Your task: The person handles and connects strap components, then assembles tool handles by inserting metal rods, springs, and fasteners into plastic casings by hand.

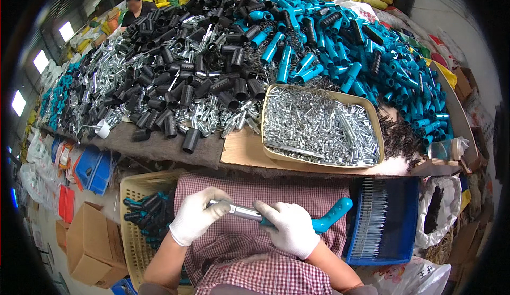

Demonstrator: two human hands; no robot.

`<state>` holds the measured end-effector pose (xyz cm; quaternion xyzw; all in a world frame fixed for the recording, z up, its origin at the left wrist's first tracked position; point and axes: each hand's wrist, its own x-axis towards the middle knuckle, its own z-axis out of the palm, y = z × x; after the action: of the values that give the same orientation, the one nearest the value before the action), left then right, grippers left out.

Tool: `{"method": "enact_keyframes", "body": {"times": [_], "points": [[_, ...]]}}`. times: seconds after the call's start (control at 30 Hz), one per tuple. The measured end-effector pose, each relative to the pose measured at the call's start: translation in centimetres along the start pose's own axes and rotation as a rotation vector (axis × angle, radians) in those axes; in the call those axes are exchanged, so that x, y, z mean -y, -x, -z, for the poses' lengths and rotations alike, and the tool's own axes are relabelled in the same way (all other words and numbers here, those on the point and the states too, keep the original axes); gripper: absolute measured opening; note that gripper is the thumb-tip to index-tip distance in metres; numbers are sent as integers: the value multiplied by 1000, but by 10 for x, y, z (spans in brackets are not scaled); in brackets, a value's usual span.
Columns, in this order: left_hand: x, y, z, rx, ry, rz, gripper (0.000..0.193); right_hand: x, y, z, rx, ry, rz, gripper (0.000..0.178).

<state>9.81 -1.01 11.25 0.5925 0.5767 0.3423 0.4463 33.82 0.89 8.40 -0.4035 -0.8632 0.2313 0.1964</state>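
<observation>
Over my lap I hold a teal-handled tool (333,215) with a bent grip and a silver metal shaft, lying roughly level across my body. My right hand (291,230), in a white glove, is closed around the teal handle where it meets the metal. My left hand (199,215), also in a white glove, pinches the shaft's far left end, and its fingers hide the tip. Just beyond my hands, on the table edge, stands a cream tray (324,163) full of small metal parts.
Black sleeves (188,96) and teal handles (313,64) are heaped across the table. A yellow basket (127,210) with black-and-teal pieces stands at my left. At my right is a blue bin (398,226) of metal rods. Cardboard boxes (90,242) lie lower left; another person (139,9) is far left.
</observation>
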Motion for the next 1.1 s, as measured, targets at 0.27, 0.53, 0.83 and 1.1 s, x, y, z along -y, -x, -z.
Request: {"method": "enact_keyframes", "body": {"times": [0.27,0.53,0.83,1.1], "points": [[-11,11,-7,97,-188,-293,18,-10,13,1,186,-275,-50,43],[-12,16,-9,61,-174,-615,17,-19,13,2,357,-474,-55,44],[-14,22,-14,45,-249,-312,23,-18,16,-1,217,-340,-20,45],[3,21,-5,128,-156,-205,26,-16,14,-1,264,-247,-29,46]]}}
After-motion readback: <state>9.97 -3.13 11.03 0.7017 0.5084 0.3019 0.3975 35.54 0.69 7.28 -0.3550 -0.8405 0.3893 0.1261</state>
